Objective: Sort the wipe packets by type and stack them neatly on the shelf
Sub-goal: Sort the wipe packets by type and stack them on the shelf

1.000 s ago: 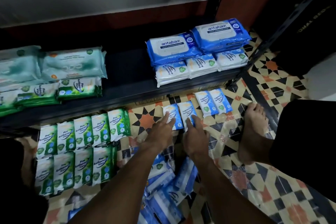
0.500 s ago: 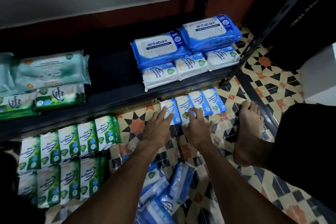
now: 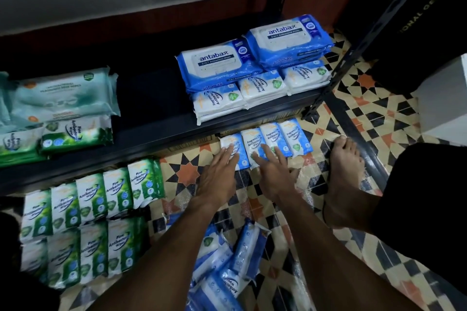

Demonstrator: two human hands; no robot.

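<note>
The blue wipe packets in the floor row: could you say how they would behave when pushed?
Probably soft and slightly floppy: the blue wipe packets look like puffy film pouches. Likely to slide easily, glossy wrap on smooth floor tiles. Unlikely to roll or tip, lying flat.

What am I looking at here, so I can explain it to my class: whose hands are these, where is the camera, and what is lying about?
No machine here: a person works with bare hands, and the one camera sits on their head, looking down. So the left hand and right hand are the wearer's own. Both have straight fingers pressing on a row of four blue packets on the tiled floor; nothing is held. Left of the row lie green packets in two rows, and near the arms a loose blue pile. The shelf above already bears stacks, such as the Antabax packs. The bare foot is the person's too.
</note>
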